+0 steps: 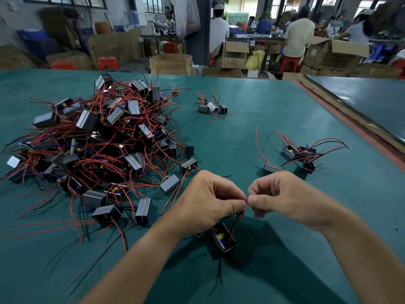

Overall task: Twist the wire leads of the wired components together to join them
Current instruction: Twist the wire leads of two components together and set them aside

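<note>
The red wire leads (239,199) were pinched by both the left hand (208,200) and the right hand (282,196), fingertips nearly touching. Their wired component (223,238) was seen just below the left hand, over the desk (285,270).

Tabletop: a green mat (274,102) is covering the work surface.
Floor beyond: cardboard boxes (171,63) are standing about, several with flaps open.
Far benches: a worker in a pale shirt (299,34) is sitting on a red stool (290,62), back turned.
Right edge: a dark board (368,102) is lying alongside.
</note>
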Tool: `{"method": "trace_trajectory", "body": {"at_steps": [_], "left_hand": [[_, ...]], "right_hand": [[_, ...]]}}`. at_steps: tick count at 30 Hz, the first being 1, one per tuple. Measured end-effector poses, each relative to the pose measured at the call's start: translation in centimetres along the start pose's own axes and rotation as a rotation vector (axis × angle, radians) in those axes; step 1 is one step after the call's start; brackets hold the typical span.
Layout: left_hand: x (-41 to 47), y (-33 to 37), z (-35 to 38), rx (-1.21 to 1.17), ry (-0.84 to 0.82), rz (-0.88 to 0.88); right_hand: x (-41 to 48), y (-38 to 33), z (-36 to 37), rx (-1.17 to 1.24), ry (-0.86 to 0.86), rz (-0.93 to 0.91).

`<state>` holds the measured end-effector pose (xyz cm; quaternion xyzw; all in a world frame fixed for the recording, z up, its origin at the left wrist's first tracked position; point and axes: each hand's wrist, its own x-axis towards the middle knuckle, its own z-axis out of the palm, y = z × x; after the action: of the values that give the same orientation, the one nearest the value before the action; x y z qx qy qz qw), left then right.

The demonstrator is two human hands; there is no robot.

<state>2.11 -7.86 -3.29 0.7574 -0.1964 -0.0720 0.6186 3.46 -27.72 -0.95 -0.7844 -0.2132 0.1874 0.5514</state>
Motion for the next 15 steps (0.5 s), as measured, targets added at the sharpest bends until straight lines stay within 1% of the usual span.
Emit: {"method": "trace_trajectory", "body": {"at_steps": [2,4,7,9,12,15], "left_hand": [[0.0,-0.2,0.2,0.002,0.005,0.005],[0.1,-0.2,0.1,0.002,0.005,0.009],[0.3,0.0,-0.3,-0.012,0.032,0.001],[0.3,0.1,-0.5,-0.051,0.059,-0.035],[0.2,0.2,-0.5,-0.097,0.097,-0.125],[0.2,0.3,-0.8,-0.159,0.096,-0.201]], "right_hand": [[-0.1,0.0,-0.1,0.064,-0.016,0.087],[0.1,0.2,0.2,0.075,0.028,0.096],[0.6,0.3,0.9,0.018,0.179,-0.065],[0.7,0.4,1.1,-0.116,0.259,-0.185],[0.6,0.7,1.2,-0.274,0.3,-0.294],[0.4,0.7,1.3,-0.263,0.302,-0.316]]}}
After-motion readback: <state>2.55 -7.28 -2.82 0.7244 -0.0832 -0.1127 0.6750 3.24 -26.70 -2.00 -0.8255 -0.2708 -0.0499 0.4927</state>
